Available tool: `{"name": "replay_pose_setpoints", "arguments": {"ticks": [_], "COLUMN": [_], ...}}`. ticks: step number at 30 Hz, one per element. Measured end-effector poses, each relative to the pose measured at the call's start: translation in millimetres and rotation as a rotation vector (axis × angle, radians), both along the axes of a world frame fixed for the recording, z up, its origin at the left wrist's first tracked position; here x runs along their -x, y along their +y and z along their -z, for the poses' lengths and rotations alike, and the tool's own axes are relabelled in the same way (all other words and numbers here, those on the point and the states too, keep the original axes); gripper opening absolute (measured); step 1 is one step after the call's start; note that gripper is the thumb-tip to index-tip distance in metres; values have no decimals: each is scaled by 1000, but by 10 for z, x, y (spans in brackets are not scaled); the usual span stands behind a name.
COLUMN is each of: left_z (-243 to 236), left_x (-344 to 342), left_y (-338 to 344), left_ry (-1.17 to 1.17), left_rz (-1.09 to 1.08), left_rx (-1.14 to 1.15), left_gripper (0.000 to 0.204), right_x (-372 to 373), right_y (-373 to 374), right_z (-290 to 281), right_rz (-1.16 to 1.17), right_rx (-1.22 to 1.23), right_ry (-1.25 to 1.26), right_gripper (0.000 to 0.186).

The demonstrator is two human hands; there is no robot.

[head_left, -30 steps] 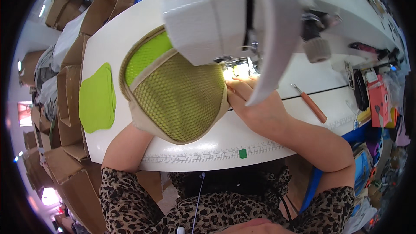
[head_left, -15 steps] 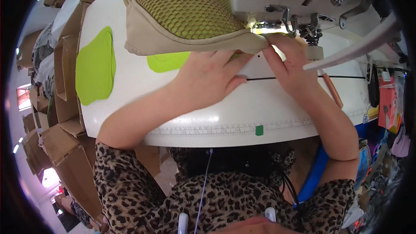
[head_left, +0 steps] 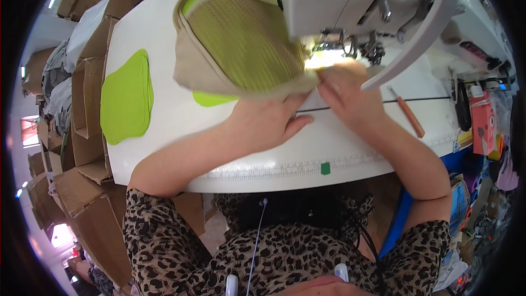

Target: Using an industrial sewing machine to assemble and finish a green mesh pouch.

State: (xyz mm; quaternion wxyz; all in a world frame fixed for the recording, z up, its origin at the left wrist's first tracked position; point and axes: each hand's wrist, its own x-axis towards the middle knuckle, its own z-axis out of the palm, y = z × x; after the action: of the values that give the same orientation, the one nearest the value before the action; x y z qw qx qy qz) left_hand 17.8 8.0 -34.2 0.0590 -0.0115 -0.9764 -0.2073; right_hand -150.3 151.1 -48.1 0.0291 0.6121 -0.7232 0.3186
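A beige fabric piece with a green mesh panel (head_left: 241, 38) and a thick rounded rim stands curved at the sewing machine (head_left: 329, 0); its mesh is smeared by motion. My left hand (head_left: 257, 123) holds its near beige edge, the fingers partly hidden beneath it and the thumb stretched to the right. Close to the lit needle area, my right hand (head_left: 353, 96) pinches the piece's right corner. The needle itself I cannot make out. A bright green mesh piece (head_left: 213, 98) lies partly covered under the work.
Several flat green cut pieces (head_left: 126, 98) are stacked at the table's left. An orange-handled tool (head_left: 411, 118) lies right of my right hand. A ruler strip (head_left: 263, 172) runs along the table's front edge. Cardboard boxes (head_left: 90, 104) line the left side. The machine's white curved lever (head_left: 416, 38) hangs above.
The view has shifted, and the machine appears farther left. The fabric piece has turned and shows more of its far rim. Both hands stay on its near edge.
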Motion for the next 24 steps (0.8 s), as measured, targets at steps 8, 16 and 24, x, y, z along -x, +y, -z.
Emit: {"name": "replay_pose_setpoints", "arguments": {"ticks": [8,16,24], "left_z": [-78,-178,-201], "left_x": [-62,-75,-32], "left_y": [-22,-7,-32], "left_ry": [81,46,55], "left_rz": [71,87,98], "left_rx": [0,-47,-137], "left_gripper": [47,48,44], "right_x": [-169,-117,-80], "right_y": [50,94,90], "right_z": [-102,-141,-144], "right_rz": [-92,-82,-59], "right_rx": [-97,-171,-180], "right_ry": [75,10,-25], "right_gripper": [31,29,25]}}
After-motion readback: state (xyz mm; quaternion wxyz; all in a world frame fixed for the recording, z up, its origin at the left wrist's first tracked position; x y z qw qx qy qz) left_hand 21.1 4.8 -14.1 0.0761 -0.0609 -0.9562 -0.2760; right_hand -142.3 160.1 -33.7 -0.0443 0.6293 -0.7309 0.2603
